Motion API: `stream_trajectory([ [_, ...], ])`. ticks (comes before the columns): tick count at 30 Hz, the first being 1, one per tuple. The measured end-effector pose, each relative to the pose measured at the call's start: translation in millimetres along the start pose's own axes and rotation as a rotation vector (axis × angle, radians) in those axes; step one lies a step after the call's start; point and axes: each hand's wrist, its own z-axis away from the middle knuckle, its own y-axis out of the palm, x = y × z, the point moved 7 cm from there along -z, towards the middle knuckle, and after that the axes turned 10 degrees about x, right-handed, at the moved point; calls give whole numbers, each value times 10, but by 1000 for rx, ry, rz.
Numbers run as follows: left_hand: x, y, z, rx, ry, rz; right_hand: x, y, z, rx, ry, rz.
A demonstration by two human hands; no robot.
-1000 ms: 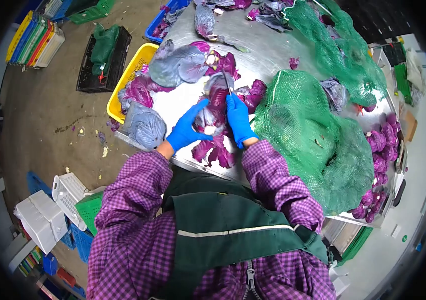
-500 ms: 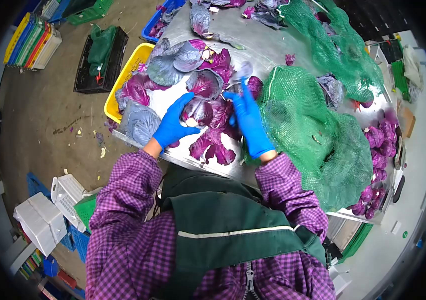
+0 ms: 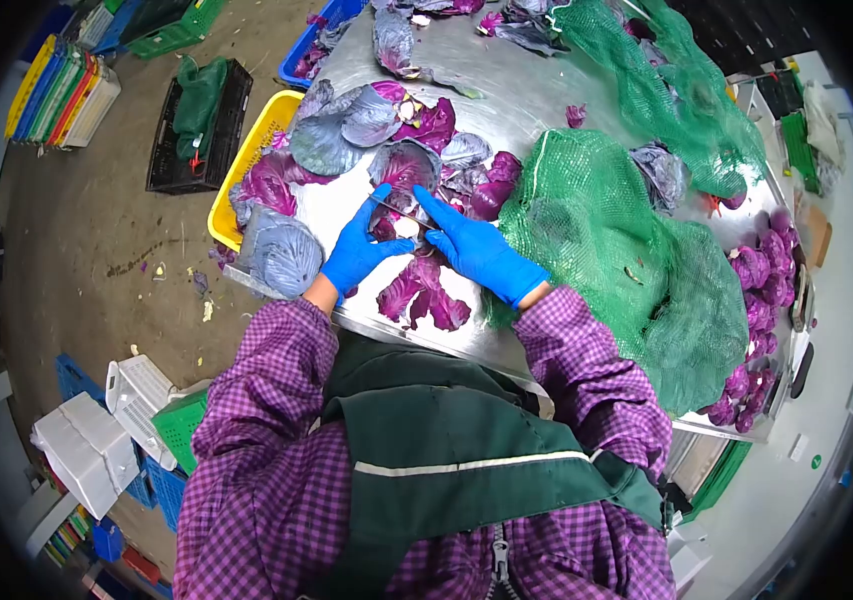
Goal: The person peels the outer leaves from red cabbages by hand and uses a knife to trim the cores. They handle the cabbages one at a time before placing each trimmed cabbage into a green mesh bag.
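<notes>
My left hand [image 3: 366, 250], in a blue glove, is closed around the side of a small red cabbage [image 3: 384, 229], whose pale cut stem faces up. My right hand [image 3: 481, 257], also gloved, reaches in from the other side with its index finger stretched forward. A thin knife [image 3: 406, 214] shows as a dark line across the cabbage between the hands; its handle is hidden in my right hand. Loose purple leaves [image 3: 424, 298] lie on the metal table just below the hands. More stripped outer leaves [image 3: 346, 130] are heaped beyond them.
A green mesh sack [image 3: 586, 220] lies right of my hands, another mesh [image 3: 686, 110] behind it. Trimmed red cabbages [image 3: 761, 275] line the table's right edge. A yellow crate [image 3: 236, 190] with leaves stands at the left edge. A black crate [image 3: 201, 125] sits on the floor.
My right hand has come in from the right and lowered onto the cabbage, bringing the knife across it. My left hand stays on the cabbage. A blurred leaf above the right hand now lies among the others.
</notes>
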Motion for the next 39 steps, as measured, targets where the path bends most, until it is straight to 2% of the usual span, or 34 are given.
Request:
stream_trajectory([
  [1, 9, 0, -7, 0, -2, 0, -33, 43, -43, 1, 0, -2],
  [3, 68, -25, -29, -18, -37, 81, -64, 44, -133, -212, -37, 94],
  [4, 86, -33, -36, -17, -38, 80, -77, 92, -166, -213, -37, 92],
  [6, 91, -55, -66, -40, 6, 42, -180, 100, -173, -353, 37, -22],
  [7, 42, -9, -62, 3, 92, -154, -456, 77, -241, -576, 152, -379],
  [8, 2, 47, -20, 43, 180, -352, -695, 121, -271, -669, 127, -733],
  [9, -13, 129, 0, 57, 180, -288, -770, 155, -289, -677, 157, -774],
  [10, -18, 141, 21, 55, 156, -395, -823, 187, -330, -684, 182, -815],
  [11, -27, 118, 27, 57, 160, -362, -867, 184, -368, -690, 173, -813],
  [13, 74, 194, 138, 63, 156, -311, -780, 263, -291, -574, 160, -1073],
  [15, 216, 77, 266, -153, 68, 5, -620, 239, -152, -579, 149, -1066],
  [16, 93, 113, 304, -152, 68, 6, -521, 236, -73, -579, 137, -1060],
  [17, 102, 127, 373, -195, -87, 171, -432, 297, 3, -541, 199, -1071],
  [18, 158, 160, 465, -243, -243, 341, -286, 351, -2, -520, 61, -1092],
  [20, 267, 116, 396, -163, -87, 647, 134, 389, -31, -481, -55, -1049],
  [21, 199, 112, 390, -161, 18, 688, 157, 248, -3, -502, -58, -1124],
  [22, 131, 107, 388, -159, 123, 729, -86, 230, -63, -604, -123, -1242],
  [24, -66, 55, 430, -165, 195, 736, -460, 88, -38, -471, -61, -1552],
  [25, -142, 30, 439, -144, 204, 743, -469, 95, -25, -465, -61, -1548],
  [27, -309, 23, 432, -110, 224, 717, -490, -93, 117, -666, -2, -1211],
  [28, -395, 41, 432, -78, 231, 687, -377, -84, 109, -664, -5, -1208],
  [30, -481, 72, 407, -46, 207, 703, 14, -175, 184, -785, -89, -743],
  [31, -534, 96, 382, 12, 214, 552, 233, -241, 227, -670, -135, -585],
  [32, -582, 136, 372, 70, 218, 402, 261, -300, 274, -678, -131, -587],
  [34, -585, 158, 410, 72, 141, 409, 511, -258, 243, -375, -252, -161],
  [36, -524, 153, 411, 117, 47, 366, 550, -321, 297, -354, -196, -119],
  [38, -588, 177, 407, 146, 39, 316, 565, -261, 288, -170, -14, 97],
  [39, -552, 168, 409, 152, -15, 276, 557, -261, 289, -172, -13, 97],
])
